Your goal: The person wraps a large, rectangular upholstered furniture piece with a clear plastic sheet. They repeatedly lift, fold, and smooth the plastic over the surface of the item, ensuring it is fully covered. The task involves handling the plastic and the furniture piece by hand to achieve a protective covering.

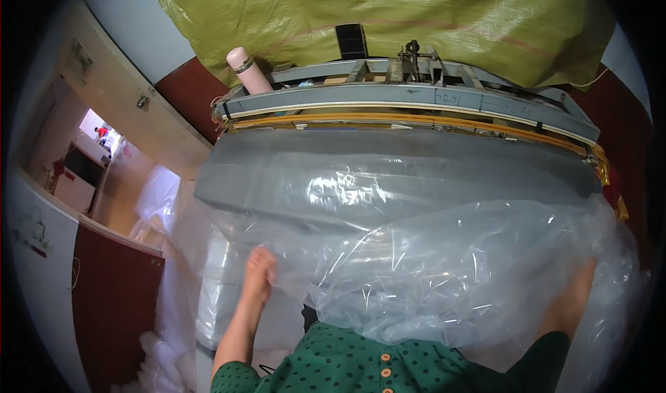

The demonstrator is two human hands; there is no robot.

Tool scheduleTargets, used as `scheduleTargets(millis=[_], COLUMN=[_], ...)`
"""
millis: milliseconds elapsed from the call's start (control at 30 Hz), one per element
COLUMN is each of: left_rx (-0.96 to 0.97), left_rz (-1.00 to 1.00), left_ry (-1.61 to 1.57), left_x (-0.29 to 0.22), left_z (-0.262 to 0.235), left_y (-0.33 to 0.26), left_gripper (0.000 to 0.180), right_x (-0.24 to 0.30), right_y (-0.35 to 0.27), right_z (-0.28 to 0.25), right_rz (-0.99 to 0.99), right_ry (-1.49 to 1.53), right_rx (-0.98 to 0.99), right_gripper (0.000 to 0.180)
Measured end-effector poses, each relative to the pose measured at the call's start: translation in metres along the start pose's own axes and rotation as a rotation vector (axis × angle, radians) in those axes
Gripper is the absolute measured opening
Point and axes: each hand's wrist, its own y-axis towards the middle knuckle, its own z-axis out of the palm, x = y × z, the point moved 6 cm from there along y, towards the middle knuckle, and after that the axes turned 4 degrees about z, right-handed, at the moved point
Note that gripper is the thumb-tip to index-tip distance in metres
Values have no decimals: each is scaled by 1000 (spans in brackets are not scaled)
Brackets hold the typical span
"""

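Gripping clear plastic sheet (pixel 416 268), left hand (pixel 258 271), right perhaps beneath

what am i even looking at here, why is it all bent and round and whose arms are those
This is one picture from a wide fisheye camera worn on a person's head, looking down, so straight edges curve. The arms are the wearer's own, in green dotted sleeves. The left hand pinches a big clear plastic bag pulled over a thick grey foam pad. The right hand is tucked behind the plastic, so its grip is hard to see. Beyond lies a grey metal frame with a pink bottle on it, and a green tarp above.
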Motion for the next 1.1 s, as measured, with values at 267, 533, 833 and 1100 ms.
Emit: scheduleTargets(millis=[267,533,833,1100], left_rx=[18,518,368,-110], left_rz=[403,899,841,579], left_ry=[1195,1234,1299,1192], left_x=[-48,-95,-77,-89], left_z=[33,160,135,127], left_y=[-12,72,41,115], left_gripper=[13,57,53,29], right_x=[-7,-9,-11,-5], right_y=[15,23,31,119], right_z=[-6,13,-6,-49], right_rz=[5,9,44,69], right_ry=[-8,35,95,377], right_rx=[-26,19,-18,-52], right_gripper=[21,21,21,22])
